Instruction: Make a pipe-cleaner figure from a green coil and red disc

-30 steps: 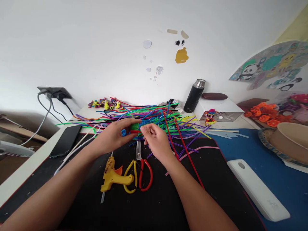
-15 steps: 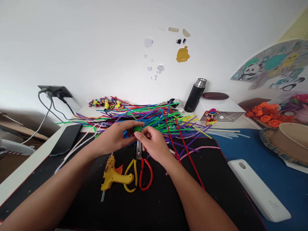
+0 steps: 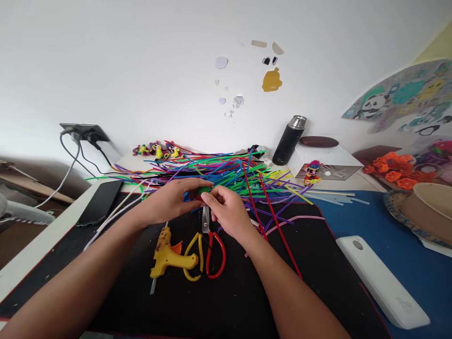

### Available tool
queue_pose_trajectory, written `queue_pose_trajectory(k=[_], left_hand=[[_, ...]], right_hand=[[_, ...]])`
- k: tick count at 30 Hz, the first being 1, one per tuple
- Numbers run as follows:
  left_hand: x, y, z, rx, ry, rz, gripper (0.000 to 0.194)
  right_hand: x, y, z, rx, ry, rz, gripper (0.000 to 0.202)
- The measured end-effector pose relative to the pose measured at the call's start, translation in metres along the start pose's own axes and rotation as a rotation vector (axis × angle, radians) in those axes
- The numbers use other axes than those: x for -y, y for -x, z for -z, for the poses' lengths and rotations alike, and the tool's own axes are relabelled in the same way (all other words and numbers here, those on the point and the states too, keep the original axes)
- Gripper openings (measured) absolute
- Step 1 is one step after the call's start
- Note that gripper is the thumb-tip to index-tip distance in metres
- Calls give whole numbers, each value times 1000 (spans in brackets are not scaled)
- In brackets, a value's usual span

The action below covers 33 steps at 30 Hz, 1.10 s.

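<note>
My left hand (image 3: pixel 174 200) curls its thumb and fingers around a small green and red piece (image 3: pixel 202 191) in the middle of the view. Closed in a pinch, my right hand (image 3: pixel 229 207) meets the same piece from the right, its thumb against the near side. Just below the hands lie red-handled scissors (image 3: pixel 216 254) on the black mat (image 3: pixel 197 310). A yellow-handled tool (image 3: pixel 200 256) is beside them, and a yellow glue gun (image 3: pixel 169 258) lies to its left.
Colourful pipe cleaners (image 3: pixel 219 172) are heaped behind the hands. A black flask (image 3: pixel 289 141) and a white box (image 3: pixel 323 160) stand at the back. A phone (image 3: pixel 100 203) lies left; a white device (image 3: pixel 383 282) lies right.
The whole view has shifted slightly, so things appear a little further right. Both hands remain at the small piece, with only slight finger movement.
</note>
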<state>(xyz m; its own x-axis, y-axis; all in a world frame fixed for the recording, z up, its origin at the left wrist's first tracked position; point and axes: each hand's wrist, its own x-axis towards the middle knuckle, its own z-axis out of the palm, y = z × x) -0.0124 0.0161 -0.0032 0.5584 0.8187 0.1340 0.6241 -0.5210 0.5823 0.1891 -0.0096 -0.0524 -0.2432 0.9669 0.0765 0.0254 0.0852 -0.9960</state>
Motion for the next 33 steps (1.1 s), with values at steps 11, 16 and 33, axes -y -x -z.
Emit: queue_pose_trajectory(k=[11, 16, 33], left_hand=[[4, -4, -6, 25, -93, -74, 43], [-1, -7, -13, 83, -112, -92, 42], [1, -2, -4, 3, -184, -94, 43]], right_hand=[[2, 3, -2, 43, 51, 4, 31], [1, 4, -4, 70, 113, 22, 29], [-5, -3, 5, 13, -49, -55, 44]])
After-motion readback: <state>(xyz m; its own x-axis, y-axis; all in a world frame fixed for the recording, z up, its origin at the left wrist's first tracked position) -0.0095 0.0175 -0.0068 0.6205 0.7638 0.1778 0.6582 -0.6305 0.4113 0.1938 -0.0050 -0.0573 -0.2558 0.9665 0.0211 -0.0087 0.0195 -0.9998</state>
